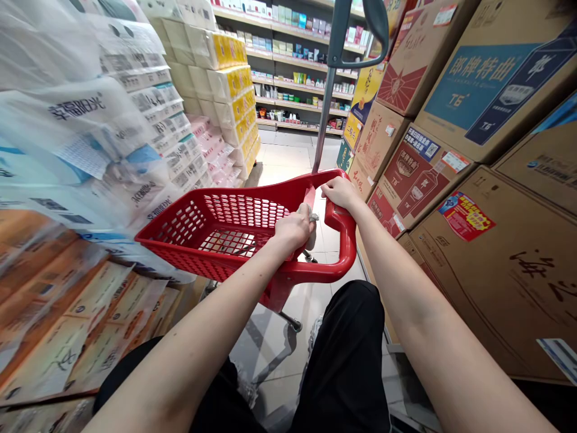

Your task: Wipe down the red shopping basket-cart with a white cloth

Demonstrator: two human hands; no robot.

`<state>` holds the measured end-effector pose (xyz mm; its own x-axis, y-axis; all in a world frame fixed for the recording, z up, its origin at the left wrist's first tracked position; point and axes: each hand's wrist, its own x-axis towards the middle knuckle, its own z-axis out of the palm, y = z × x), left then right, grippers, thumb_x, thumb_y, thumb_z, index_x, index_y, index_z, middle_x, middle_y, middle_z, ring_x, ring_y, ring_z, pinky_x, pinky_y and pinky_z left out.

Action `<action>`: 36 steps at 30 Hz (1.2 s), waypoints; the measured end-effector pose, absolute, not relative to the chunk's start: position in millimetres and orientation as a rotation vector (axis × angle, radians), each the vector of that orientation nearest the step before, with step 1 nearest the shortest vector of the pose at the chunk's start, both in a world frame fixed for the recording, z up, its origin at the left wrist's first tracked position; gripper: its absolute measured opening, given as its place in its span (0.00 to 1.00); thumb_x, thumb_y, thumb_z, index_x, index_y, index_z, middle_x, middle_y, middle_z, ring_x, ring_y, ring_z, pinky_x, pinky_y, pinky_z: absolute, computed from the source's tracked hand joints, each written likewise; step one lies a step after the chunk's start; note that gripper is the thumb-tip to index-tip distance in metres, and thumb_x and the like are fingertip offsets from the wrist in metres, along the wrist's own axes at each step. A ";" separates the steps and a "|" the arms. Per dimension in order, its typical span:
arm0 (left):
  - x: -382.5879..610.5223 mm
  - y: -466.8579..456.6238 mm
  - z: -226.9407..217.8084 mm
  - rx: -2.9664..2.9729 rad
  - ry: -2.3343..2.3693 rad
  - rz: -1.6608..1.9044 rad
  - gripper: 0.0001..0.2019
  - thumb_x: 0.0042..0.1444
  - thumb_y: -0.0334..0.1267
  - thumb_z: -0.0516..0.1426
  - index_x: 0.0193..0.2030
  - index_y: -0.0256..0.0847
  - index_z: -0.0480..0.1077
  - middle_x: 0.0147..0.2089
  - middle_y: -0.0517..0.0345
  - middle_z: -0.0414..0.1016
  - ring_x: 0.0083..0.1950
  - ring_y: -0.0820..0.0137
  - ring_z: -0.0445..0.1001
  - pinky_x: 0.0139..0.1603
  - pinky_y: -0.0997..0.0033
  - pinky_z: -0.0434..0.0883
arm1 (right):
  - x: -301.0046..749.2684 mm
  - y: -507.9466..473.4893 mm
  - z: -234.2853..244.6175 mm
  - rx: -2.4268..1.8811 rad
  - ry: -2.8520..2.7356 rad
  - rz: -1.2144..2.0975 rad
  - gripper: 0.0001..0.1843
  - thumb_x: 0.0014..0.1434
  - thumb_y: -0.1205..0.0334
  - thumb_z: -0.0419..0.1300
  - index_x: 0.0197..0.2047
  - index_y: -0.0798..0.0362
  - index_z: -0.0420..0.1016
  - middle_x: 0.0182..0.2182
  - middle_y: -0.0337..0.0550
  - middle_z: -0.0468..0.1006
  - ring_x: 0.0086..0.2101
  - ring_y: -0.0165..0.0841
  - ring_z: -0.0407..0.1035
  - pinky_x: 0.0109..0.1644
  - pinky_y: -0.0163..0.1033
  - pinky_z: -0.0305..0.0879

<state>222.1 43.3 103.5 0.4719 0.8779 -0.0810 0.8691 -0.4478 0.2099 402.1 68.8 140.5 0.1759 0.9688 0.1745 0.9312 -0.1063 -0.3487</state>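
Observation:
A red plastic shopping cart (261, 197) with slotted walls stands tilted in front of me, with nothing visible inside its basket. My left hand (293, 230) is closed on a greyish cloth (312, 236) at the near end of the basket, pressed against its rim. On the far side of the red looped handle (336, 272), my right hand (341, 191) curls its fingers over the rim by the corner. A metal pole (325, 117) with a dark grey handle (337, 36) rises from the cart's far side.
Stacked cardboard boxes (478, 72) line the right side closely. Plastic-wrapped paper packs (76, 120) and orange-and-white packs (90, 313) are piled on the left. Shelves of small goods (302, 60) stand at the back, beyond a tiled floor (283, 157). My knees (347, 343) are below the cart.

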 end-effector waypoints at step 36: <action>169.0 28.9 100.2 2.274 0.886 0.036 0.32 0.57 0.65 0.50 0.58 0.43 0.56 0.51 0.50 0.75 0.50 0.59 0.75 0.51 0.63 0.69 | 424.1 66.2 137.0 -2.069 -1.759 0.153 0.17 0.59 0.60 0.52 0.30 0.49 0.82 0.33 0.40 0.83 0.35 0.33 0.74 0.38 0.34 0.61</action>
